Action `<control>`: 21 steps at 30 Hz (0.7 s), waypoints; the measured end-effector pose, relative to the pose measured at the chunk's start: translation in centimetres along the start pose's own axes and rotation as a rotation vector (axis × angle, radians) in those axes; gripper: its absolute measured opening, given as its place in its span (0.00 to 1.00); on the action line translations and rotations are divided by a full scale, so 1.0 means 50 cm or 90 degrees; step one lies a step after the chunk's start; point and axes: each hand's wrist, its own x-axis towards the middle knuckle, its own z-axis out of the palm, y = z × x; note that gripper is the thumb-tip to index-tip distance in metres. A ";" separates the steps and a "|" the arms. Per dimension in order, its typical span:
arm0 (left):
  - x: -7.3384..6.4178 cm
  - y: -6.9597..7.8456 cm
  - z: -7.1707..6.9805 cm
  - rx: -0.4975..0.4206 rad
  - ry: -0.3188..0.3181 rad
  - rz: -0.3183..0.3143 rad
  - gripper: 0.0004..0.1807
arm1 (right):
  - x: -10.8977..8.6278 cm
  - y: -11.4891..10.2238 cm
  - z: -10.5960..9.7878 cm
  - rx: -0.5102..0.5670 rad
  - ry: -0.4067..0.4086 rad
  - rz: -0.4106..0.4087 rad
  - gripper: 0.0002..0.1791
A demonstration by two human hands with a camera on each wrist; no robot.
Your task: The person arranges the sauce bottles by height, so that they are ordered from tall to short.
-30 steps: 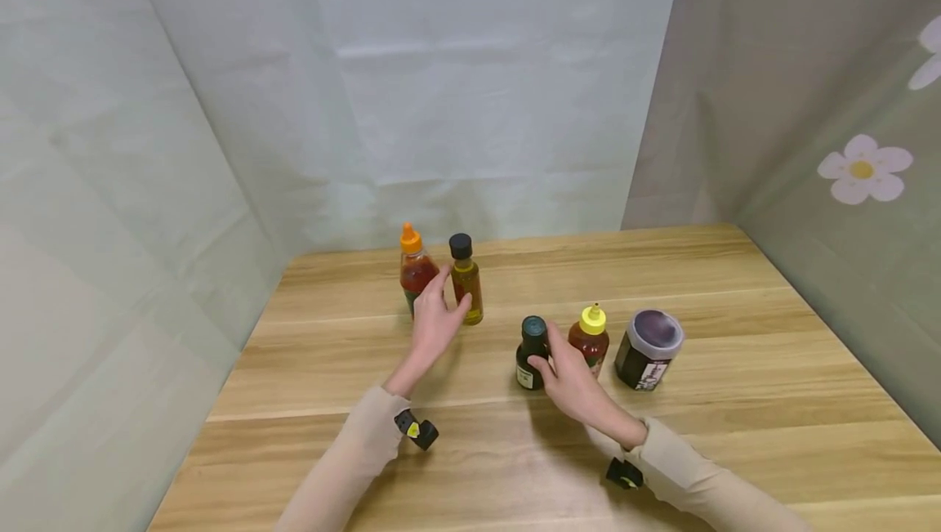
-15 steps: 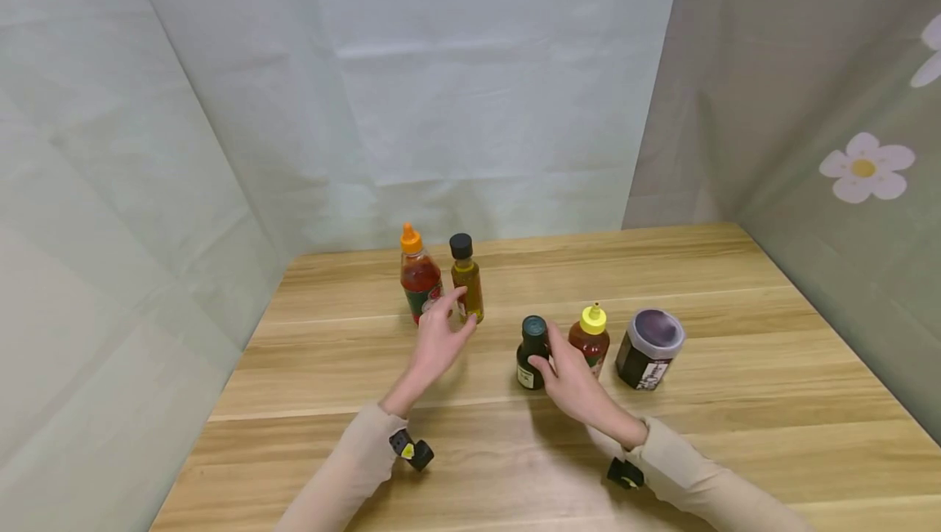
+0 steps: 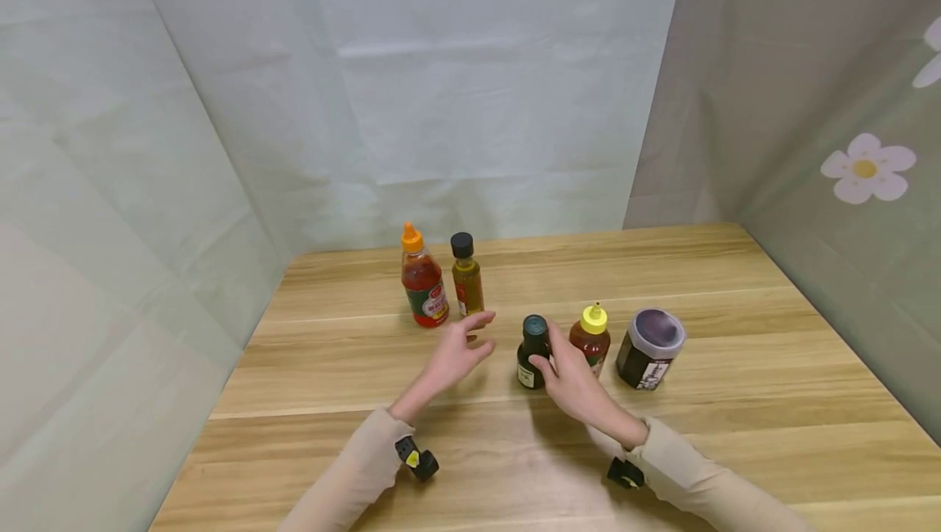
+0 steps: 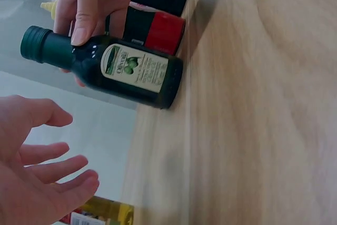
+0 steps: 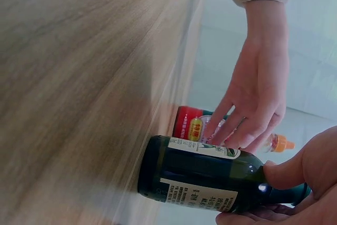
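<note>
My right hand point(image 3: 573, 381) grips a dark green olive oil bottle point(image 3: 531, 356) below its cap. It stands upright on the wooden table, and its label with green olives point(image 4: 134, 68) faces the left wrist camera. To the left, my left hand point(image 3: 456, 352) hovers with fingers spread and slightly bent, holding nothing. Behind that hand stands a slim bottle of yellowish liquid point(image 3: 468, 283) with a black cap, its base partly hidden. Beside it is a red sauce bottle point(image 3: 422, 279) with an orange nozzle cap.
Right of the olive oil bottle stands a red sauce squeeze bottle point(image 3: 590, 342) with a yellow cap, partly hidden by my right hand. Farther right is a dark jar point(image 3: 639, 364) with a purplish lid. Pale cloth point(image 3: 478, 107) hangs behind the table point(image 3: 309, 377).
My left hand has moved away from the orange-capped and black-capped bottles, toward me and to the right, nearer the olive oil bottle. My right hand has kept its hold, almost still.
</note>
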 end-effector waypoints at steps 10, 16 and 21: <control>0.005 -0.012 0.028 -0.083 -0.116 -0.040 0.31 | 0.002 -0.001 -0.001 0.004 -0.001 0.001 0.24; 0.008 -0.019 0.041 -0.110 -0.144 -0.035 0.31 | 0.000 -0.005 -0.002 0.017 -0.007 0.014 0.24; 0.010 -0.015 0.046 -0.130 -0.164 -0.020 0.32 | 0.000 -0.004 -0.001 0.016 -0.004 0.013 0.24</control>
